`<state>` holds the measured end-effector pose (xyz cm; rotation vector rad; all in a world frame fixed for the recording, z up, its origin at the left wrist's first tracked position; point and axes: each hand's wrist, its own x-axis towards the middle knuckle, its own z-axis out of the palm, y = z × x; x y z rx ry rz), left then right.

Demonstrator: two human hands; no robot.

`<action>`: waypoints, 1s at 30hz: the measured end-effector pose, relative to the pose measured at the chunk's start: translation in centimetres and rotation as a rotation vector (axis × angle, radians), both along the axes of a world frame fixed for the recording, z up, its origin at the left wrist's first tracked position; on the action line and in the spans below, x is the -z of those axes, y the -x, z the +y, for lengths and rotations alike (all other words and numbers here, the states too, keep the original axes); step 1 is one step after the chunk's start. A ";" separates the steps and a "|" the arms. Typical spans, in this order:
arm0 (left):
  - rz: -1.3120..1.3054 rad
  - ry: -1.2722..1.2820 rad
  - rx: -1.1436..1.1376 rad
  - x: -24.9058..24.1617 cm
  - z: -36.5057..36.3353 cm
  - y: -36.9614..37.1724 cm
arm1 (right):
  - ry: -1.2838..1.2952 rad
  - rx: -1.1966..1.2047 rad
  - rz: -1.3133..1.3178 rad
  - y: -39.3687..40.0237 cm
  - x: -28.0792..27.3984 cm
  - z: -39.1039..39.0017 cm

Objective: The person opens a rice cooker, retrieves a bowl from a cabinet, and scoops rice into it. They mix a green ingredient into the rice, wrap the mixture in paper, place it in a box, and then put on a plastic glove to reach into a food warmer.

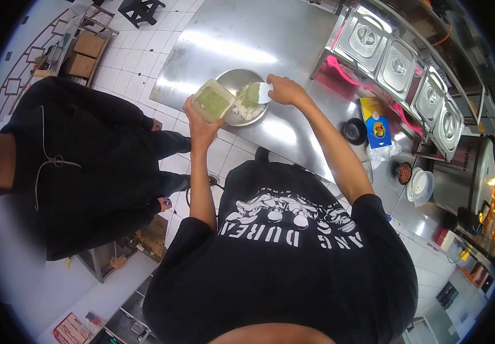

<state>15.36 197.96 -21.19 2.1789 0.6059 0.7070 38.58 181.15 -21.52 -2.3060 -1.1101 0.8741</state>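
A metal bowl (pixel 241 118) stands at the front edge of the steel table, with white stuff (pixel 251 110) and green powder (pixel 248 94) in it. My left hand (pixel 201 124) grips a pale square container (pixel 229 97) by its near side, tilted beside the bowl's left rim. Green powder (pixel 215 103) lies inside that container. In my right hand (pixel 284 90) is a white scraper (pixel 264 93), its blade over the right part of the bowl against the green powder.
The steel table (pixel 293 34) extends beyond the bowl. Lidded metal pans (pixel 396 66) line a shelf at the right, above a small black bowl (pixel 354 131) and a blue-yellow packet (pixel 378 129). A person in black (pixel 98 143) stands at the left.
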 end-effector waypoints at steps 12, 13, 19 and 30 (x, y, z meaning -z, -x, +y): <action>-0.016 -0.011 -0.001 -0.7 -0.5 -0.8 | 0.166 0.046 -0.139 1.7 -4.2 0.7; -0.007 -0.029 -0.004 -0.8 -0.5 -0.9 | 0.156 0.042 -0.154 2.1 -4.5 1.0; 0.011 -0.022 -0.007 -1.3 -0.7 -1.0 | 0.056 0.021 -0.290 3.6 -4.6 -0.6; 0.021 -0.019 -0.017 -1.7 -1.1 -1.0 | -0.212 -0.019 -0.418 6.3 -1.5 -4.0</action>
